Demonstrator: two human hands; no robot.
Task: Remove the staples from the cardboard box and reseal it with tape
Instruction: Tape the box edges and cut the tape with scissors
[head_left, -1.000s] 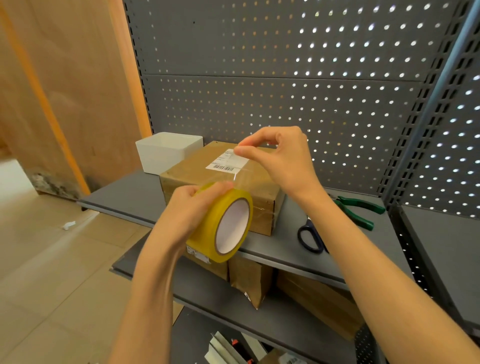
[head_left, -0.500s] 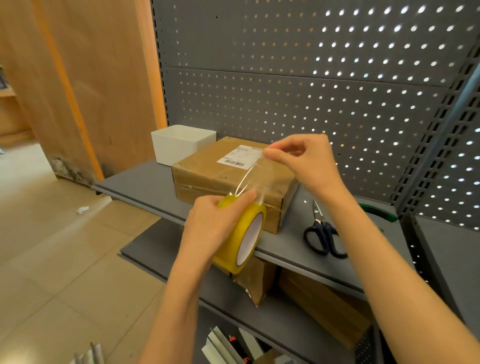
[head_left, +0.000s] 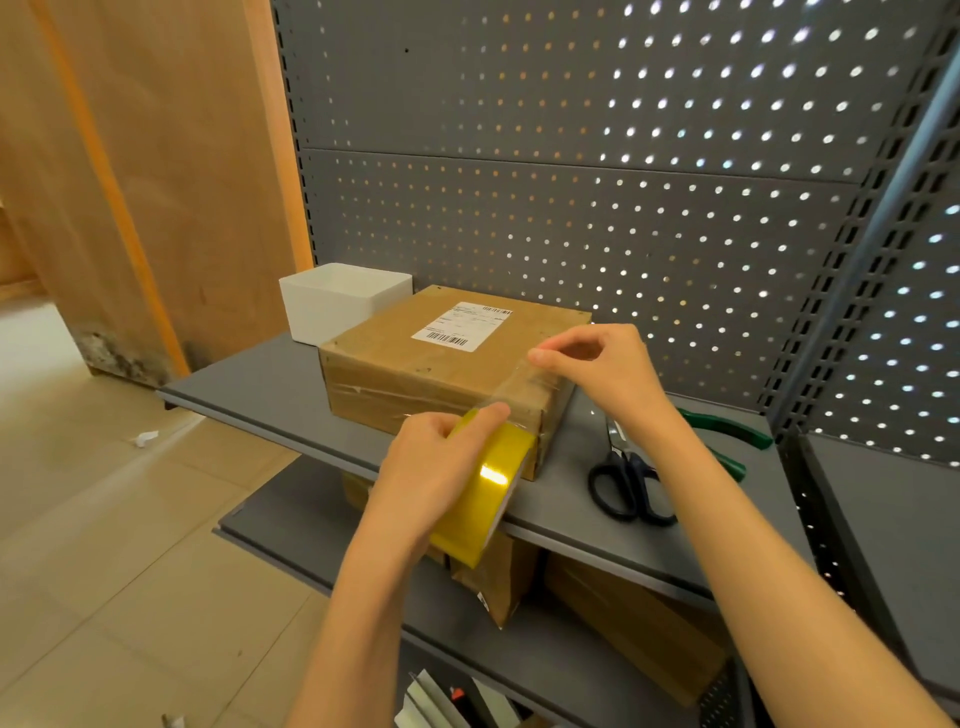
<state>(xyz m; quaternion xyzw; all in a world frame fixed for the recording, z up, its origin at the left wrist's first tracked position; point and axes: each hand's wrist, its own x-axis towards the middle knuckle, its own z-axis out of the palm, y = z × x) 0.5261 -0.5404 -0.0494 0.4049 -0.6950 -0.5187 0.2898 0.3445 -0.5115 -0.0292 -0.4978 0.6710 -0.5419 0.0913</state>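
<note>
The cardboard box (head_left: 447, 364) sits on the grey shelf (head_left: 270, 384), its near right corner close to the shelf's front edge. The left hand (head_left: 431, 467) grips the yellow tape roll (head_left: 488, 493) just in front of that corner, past the shelf edge. The right hand (head_left: 602, 364) pinches the free end of the clear tape strip (head_left: 524, 384) over the box's right top edge. A white bin (head_left: 337, 301) stands behind the box on the left; bare shelf lies open on that side. Scissors (head_left: 628, 483) and green-handled pliers (head_left: 727, 436) lie to the right, near the right forearm. Compared with half a second ago, both hands have dropped lower toward the corner, and the strip between them is shorter.
</note>
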